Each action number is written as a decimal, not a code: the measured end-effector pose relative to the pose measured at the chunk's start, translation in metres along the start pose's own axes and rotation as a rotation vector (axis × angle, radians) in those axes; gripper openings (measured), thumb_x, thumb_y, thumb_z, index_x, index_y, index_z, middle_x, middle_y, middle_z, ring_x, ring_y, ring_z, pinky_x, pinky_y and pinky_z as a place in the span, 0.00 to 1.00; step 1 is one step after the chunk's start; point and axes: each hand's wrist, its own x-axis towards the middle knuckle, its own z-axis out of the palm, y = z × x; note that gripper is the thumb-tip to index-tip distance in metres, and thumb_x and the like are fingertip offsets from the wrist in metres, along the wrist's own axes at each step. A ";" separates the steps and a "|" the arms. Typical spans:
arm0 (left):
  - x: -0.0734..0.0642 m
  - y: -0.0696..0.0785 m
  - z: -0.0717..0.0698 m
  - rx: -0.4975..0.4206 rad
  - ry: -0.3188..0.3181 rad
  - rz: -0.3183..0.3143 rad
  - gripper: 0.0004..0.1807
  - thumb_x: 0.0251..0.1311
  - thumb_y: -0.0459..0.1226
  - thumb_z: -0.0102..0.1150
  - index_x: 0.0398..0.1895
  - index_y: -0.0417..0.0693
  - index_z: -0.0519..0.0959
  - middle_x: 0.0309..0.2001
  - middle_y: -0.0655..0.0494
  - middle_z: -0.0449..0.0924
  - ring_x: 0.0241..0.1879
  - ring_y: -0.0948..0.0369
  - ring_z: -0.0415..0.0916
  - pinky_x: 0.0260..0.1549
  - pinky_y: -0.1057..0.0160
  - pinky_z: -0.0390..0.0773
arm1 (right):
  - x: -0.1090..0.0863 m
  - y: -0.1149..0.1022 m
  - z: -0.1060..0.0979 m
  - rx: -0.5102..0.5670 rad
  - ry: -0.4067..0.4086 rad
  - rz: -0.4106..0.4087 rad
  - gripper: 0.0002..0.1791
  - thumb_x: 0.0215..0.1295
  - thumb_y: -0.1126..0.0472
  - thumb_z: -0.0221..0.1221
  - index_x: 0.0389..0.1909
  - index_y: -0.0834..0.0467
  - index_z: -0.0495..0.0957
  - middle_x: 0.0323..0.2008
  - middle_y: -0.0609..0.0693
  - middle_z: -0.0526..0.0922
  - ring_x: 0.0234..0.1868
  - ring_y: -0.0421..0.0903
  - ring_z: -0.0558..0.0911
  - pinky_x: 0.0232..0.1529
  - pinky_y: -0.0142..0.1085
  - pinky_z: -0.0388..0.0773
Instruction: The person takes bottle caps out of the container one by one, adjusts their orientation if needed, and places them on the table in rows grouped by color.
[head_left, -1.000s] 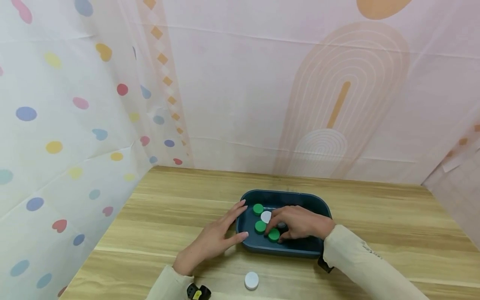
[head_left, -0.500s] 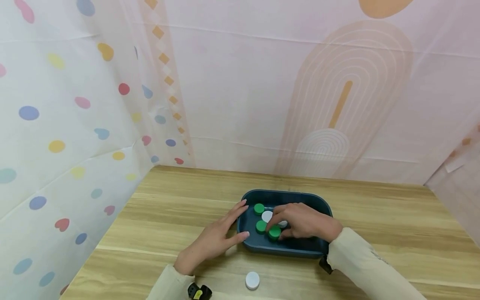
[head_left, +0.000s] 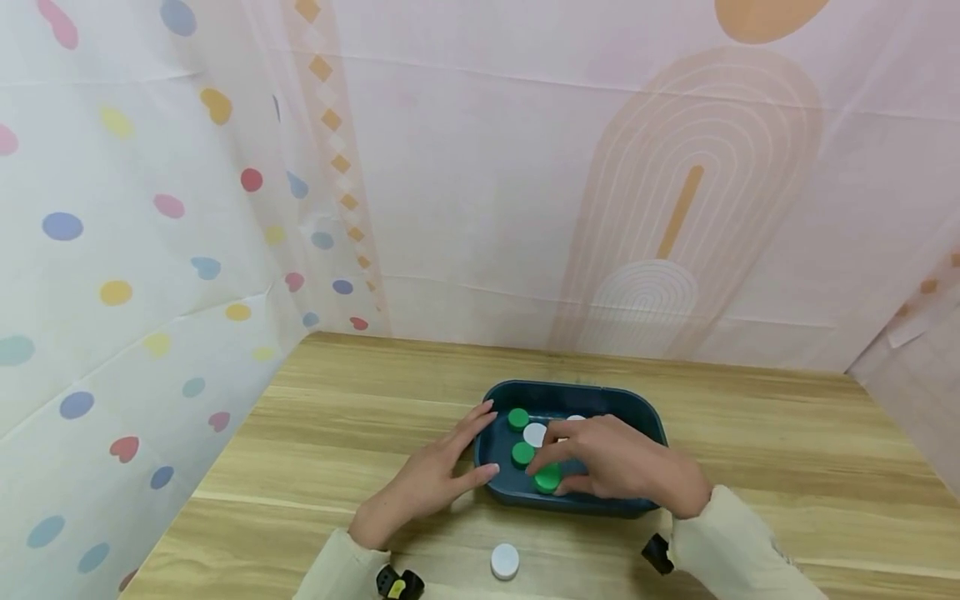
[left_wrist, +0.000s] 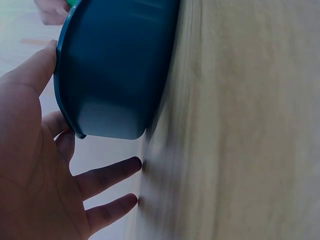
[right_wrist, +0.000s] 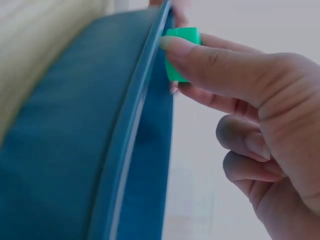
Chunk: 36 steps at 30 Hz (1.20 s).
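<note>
A dark blue tray (head_left: 510, 493) stands on the wooden table with green and white bottle caps inside. My right hand (head_left: 618, 458) pinches a green bottle cap (head_left: 548, 478) between thumb and fingers; in the right wrist view that green cap (right_wrist: 182, 52) is at rim height. Two other green caps (head_left: 518, 419) and a white cap (head_left: 535, 434) lie at the tray's left; more white shows partly behind my right hand. With fingers spread, my left hand (head_left: 420, 483) touches the tray's left rim; in the left wrist view its thumb and a finger rest on the rim (left_wrist: 59, 85).
A single white cap (head_left: 505, 562) lies on the wooden table (head_left: 360, 400) in front of the tray. A patterned cloth (head_left: 480, 208) hangs behind the table, and a dotted cloth (head_left: 150, 250) hangs on the left side.
My right hand has lifted the green cap off the tray's floor and drawn it toward the front rim. My left hand stays on the left rim.
</note>
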 end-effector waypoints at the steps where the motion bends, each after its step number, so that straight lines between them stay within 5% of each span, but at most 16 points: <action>1: 0.000 0.000 0.000 0.000 0.002 0.002 0.38 0.65 0.60 0.48 0.75 0.61 0.52 0.75 0.72 0.40 0.68 0.55 0.58 0.54 0.46 0.71 | -0.001 -0.003 0.000 -0.010 0.009 -0.016 0.19 0.57 0.52 0.68 0.50 0.40 0.82 0.44 0.39 0.78 0.35 0.33 0.78 0.36 0.26 0.75; 9: 0.001 -0.002 0.001 -0.005 0.018 0.010 0.38 0.66 0.59 0.48 0.75 0.61 0.52 0.75 0.71 0.41 0.67 0.55 0.59 0.53 0.48 0.73 | -0.003 -0.027 0.002 -0.009 0.055 -0.110 0.18 0.57 0.55 0.68 0.50 0.40 0.81 0.41 0.38 0.77 0.26 0.27 0.73 0.28 0.14 0.64; 24: 0.001 0.001 -0.001 -0.001 0.016 0.001 0.38 0.65 0.60 0.48 0.75 0.60 0.53 0.75 0.71 0.42 0.68 0.55 0.57 0.55 0.45 0.71 | -0.002 -0.062 0.042 0.258 -0.050 -0.156 0.15 0.66 0.53 0.59 0.53 0.41 0.79 0.43 0.31 0.74 0.30 0.19 0.69 0.33 0.13 0.67; 36: 0.001 0.000 -0.001 -0.001 0.017 0.005 0.39 0.65 0.60 0.48 0.75 0.61 0.53 0.75 0.71 0.41 0.68 0.55 0.58 0.53 0.45 0.72 | 0.003 -0.068 0.064 0.279 -0.161 -0.164 0.14 0.68 0.50 0.56 0.54 0.38 0.78 0.43 0.30 0.75 0.29 0.19 0.68 0.35 0.12 0.66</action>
